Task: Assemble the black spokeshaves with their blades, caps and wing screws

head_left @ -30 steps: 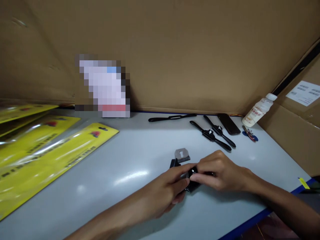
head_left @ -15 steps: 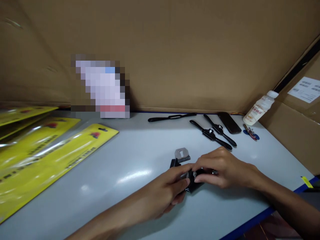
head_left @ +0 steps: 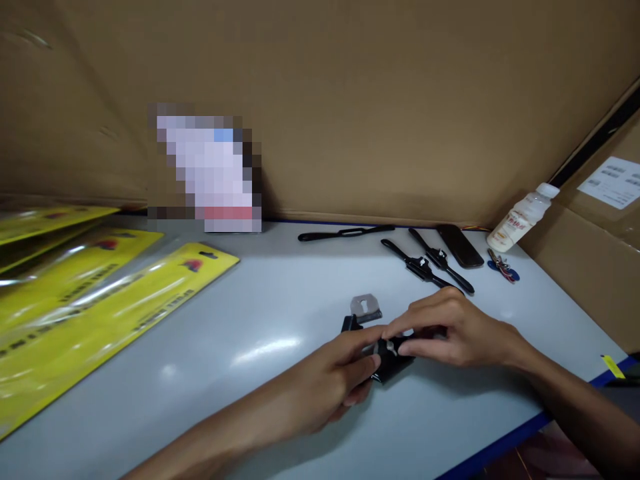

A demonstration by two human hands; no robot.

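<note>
My left hand [head_left: 340, 373] is closed around a black spokeshave [head_left: 383, 373], its thumb pressed near a silver metal part in the middle. My right hand [head_left: 445, 330] has its fingers curled at the same spokeshave, with thumb and forefinger at the small silver fitting; the exact contact is partly hidden. Just behind them a flat grey slotted blade [head_left: 365, 305] lies on the table. Farther back rest two black spokeshaves with silver fittings, a nearer spokeshave [head_left: 421, 265] and a farther spokeshave [head_left: 440, 259]. A bare black spokeshave body [head_left: 347, 233] lies by the back wall.
Yellow blister-pack cards [head_left: 150, 303] overlap on the left. A dark phone [head_left: 460, 245], a keyring [head_left: 503, 267] and a leaning milk drink bottle [head_left: 523, 217] are at the back right. Cardboard walls [head_left: 375, 120] enclose the table [head_left: 280, 293]. A pixelated item [head_left: 220, 173] stands at the back.
The right thumb and fingers have shifted slightly on the spokeshave, uncovering more of its silver fitting. The left hand keeps its hold. The view has shifted a little.
</note>
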